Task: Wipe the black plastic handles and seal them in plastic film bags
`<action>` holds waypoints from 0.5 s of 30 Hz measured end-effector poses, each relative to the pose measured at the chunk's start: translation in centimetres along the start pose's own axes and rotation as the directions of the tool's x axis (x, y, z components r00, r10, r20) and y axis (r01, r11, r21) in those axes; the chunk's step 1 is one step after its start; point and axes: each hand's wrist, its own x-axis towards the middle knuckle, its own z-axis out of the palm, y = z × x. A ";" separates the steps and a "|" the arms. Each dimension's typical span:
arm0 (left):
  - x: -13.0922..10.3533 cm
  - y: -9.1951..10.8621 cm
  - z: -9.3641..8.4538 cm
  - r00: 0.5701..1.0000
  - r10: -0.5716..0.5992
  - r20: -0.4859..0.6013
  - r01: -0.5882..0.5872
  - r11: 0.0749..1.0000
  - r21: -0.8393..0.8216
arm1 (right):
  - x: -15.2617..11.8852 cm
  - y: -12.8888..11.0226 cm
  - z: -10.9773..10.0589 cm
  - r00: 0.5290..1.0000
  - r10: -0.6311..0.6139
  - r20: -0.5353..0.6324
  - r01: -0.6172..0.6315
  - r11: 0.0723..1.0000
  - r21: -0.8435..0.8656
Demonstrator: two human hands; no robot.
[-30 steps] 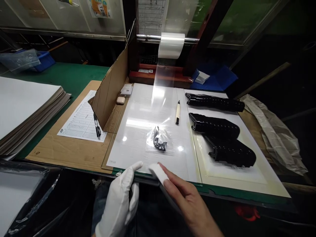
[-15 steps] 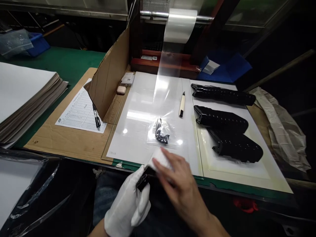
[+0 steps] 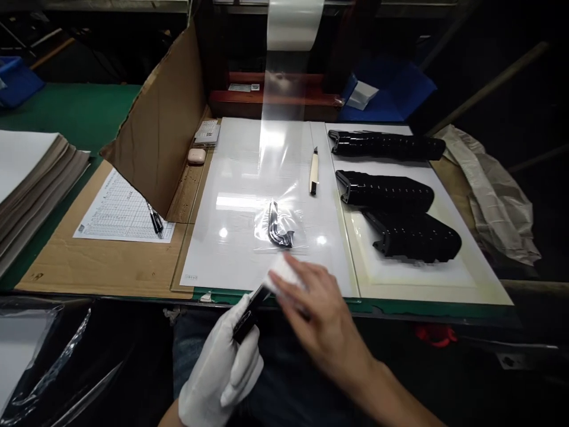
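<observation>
My left hand (image 3: 222,362), in a white glove, grips a glossy black plastic part (image 3: 251,311) by its lower end, close to the table's front edge. My bare right hand (image 3: 317,305) pinches a white cloth or wipe (image 3: 284,276) against the upper end of that part; the fingers are slightly blurred. Just beyond the hands, a bent black part (image 3: 279,228) lies under or inside clear film on the white sheet (image 3: 208,249). The far end of the part I hold is covered by the cloth.
Clear film (image 3: 282,142) runs down from a roll (image 3: 296,24). A cream-handled craft knife (image 3: 314,172) lies right of it. Several black parts (image 3: 386,193) lie in rows at the right. A cardboard panel (image 3: 164,118) stands at the left, beside a printed form (image 3: 120,207) and stacked sheets (image 3: 40,184).
My view has shifted, so the table sits further left and higher in it. The right hand with the cloth has uncovered more of the black part, which my left hand still holds.
</observation>
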 end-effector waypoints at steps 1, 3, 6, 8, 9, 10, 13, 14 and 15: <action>0.0 -0.2 -0.2 1.000 0.003 0.010 -0.003 1.000 -0.004 | 0.0 0.1 -0.2 0.999 0.035 -0.007 -0.035 0.999 -0.007; 0.0 -0.6 -0.8 1.000 0.003 0.017 -0.003 1.000 -0.020 | 0.1 0.1 -0.4 1.000 0.011 0.023 -0.011 1.000 0.000; 0.2 -1.0 -1.4 0.999 -0.026 -0.029 0.026 1.000 -0.005 | 0.0 0.1 -0.5 0.998 -0.024 0.064 0.022 0.999 0.030; 0.3 -1.0 -1.7 0.998 -0.030 -0.055 0.032 0.999 0.028 | -0.1 0.0 -0.3 0.999 0.023 0.033 -0.024 1.000 0.013; 0.3 -1.0 -1.8 0.998 -0.026 -0.058 0.029 0.999 0.042 | -0.2 -0.1 -0.3 0.999 0.012 0.036 -0.013 1.000 0.019; 0.3 -1.0 -1.9 0.998 -0.024 -0.056 0.027 0.998 0.055 | -0.2 -0.1 -0.3 0.998 -0.021 0.056 0.019 0.999 0.044; 0.3 -1.3 -2.2 0.999 0.000 -0.047 0.004 0.995 0.098 | 0.1 0.1 -1.2 0.983 0.034 0.180 -0.075 0.971 0.228; 0.2 -1.3 -2.3 0.999 0.012 -0.041 -0.008 0.994 0.111 | 0.3 0.2 -1.8 0.962 0.139 0.235 -0.212 0.922 0.324; 0.1 -1.3 -2.3 0.999 0.027 -0.037 -0.022 0.992 0.121 | 0.7 0.4 -2.6 0.919 0.249 0.305 -0.367 0.824 0.431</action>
